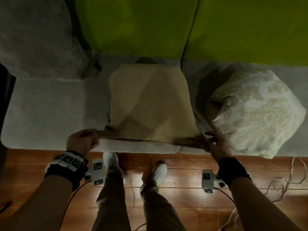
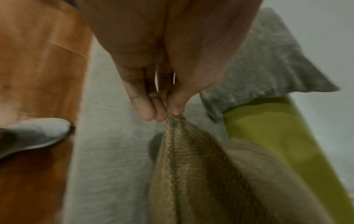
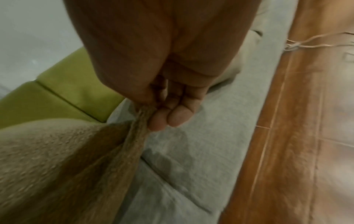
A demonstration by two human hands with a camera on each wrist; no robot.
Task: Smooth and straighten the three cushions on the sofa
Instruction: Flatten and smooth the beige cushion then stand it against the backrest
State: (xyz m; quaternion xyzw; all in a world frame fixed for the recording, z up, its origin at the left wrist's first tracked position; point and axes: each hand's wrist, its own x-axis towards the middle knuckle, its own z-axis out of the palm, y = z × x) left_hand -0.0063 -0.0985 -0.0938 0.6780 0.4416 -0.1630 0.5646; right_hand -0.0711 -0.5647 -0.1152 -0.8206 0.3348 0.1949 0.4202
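A tan cushion (image 1: 148, 104) lies flat in the middle of the grey sofa seat (image 1: 55, 112). My left hand (image 1: 83, 140) pinches its near left corner (image 2: 172, 121), and my right hand (image 1: 215, 144) pinches its near right corner (image 3: 141, 115). The near edge is stretched taut between the two hands. A grey cushion (image 1: 38, 37) leans at the sofa's left end, also seen behind my left hand (image 2: 268, 60). A cream patterned cushion (image 1: 256, 112) sits skewed on the seat to the right, close beside my right hand.
Green back cushions (image 1: 166, 25) line the rear of the sofa. My two white shoes (image 1: 110, 161) stand on the brown tiled floor (image 1: 183, 189) right against the seat's front edge. A loose pale cord (image 1: 283, 184) lies on the floor at the right.
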